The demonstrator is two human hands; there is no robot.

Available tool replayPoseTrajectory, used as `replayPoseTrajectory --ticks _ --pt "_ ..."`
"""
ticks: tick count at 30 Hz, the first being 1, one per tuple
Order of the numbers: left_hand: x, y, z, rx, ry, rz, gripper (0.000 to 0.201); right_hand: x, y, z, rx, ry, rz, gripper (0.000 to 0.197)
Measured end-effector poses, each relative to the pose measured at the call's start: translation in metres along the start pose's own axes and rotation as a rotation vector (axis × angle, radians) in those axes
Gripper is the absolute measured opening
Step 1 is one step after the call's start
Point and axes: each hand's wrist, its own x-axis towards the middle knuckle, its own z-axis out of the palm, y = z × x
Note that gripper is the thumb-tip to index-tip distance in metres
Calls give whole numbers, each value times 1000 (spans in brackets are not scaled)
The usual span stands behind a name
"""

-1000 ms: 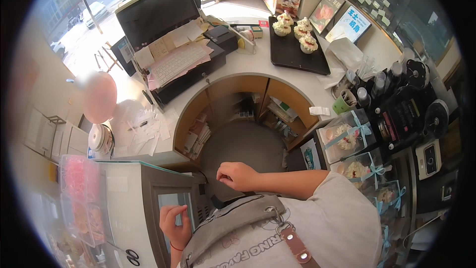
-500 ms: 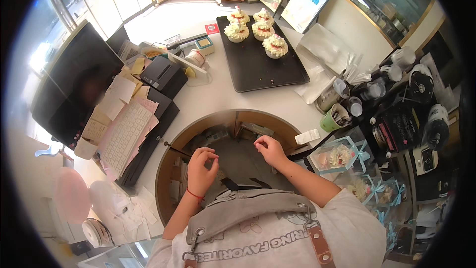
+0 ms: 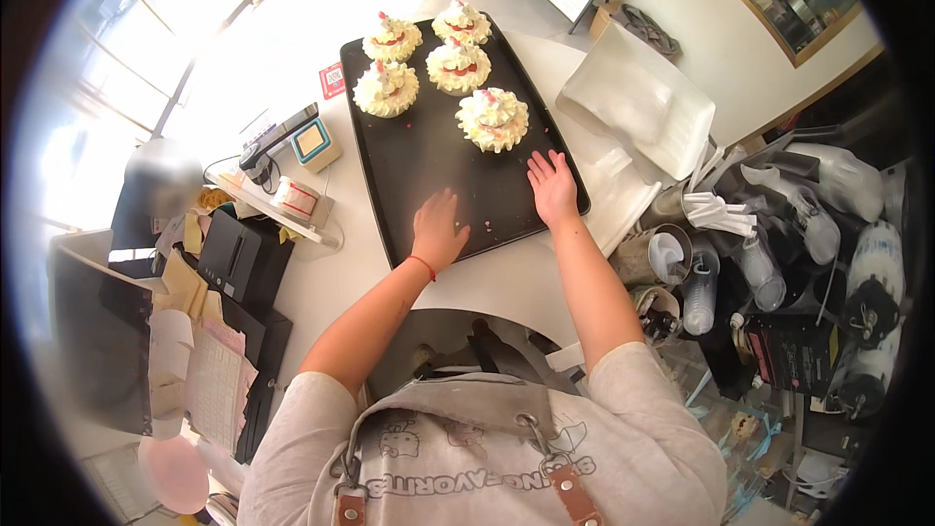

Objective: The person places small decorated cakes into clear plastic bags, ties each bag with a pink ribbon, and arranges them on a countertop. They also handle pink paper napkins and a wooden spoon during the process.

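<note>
A black baking tray lies on the white counter, with several cream-topped cupcakes on its far half. The nearest cupcake has ruffled pale cream and pink bits on top. My right hand, fingers spread and holding nothing, is over the tray's right side, just nearer me than that cupcake. Over the bare near part of the tray is my left hand, with a red cord on its wrist; its fingers are extended and slightly blurred. Whether either hand touches the tray surface, I cannot tell.
A clear plastic container stands right of the tray, near cups of utensils. To the left are a small blue-screened device, a black printer, a keyboard and a monitor. Easel signs stand beyond the counter.
Both hands have moved forward from above the counter's curved cut-out to over the tray. Their curled fingers have straightened. The view has shifted closer to the tray; the cupcakes keep their arrangement.
</note>
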Motion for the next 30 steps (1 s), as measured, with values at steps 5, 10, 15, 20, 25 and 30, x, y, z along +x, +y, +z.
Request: replayPoseTrajectory --ticks 5,10,15,20,25,30 --pt "92 5 27 49 73 -112 64 68 3 -4 21 -27 -72 80" --pt "138 6 51 52 251 -112 56 88 9 10 51 -121 -23 86" --pt "152 11 53 22 214 -235 52 97 8 13 172 -114 76 89" --pt "156 6 55 -63 277 -170 53 101 7 10 236 -180 147 93" --pt "154 7 47 -108 250 -162 51 95 8 9 217 -244 162 96" --pt "145 21 17 -531 116 -342 49 78 -1 14 137 -312 149 100"
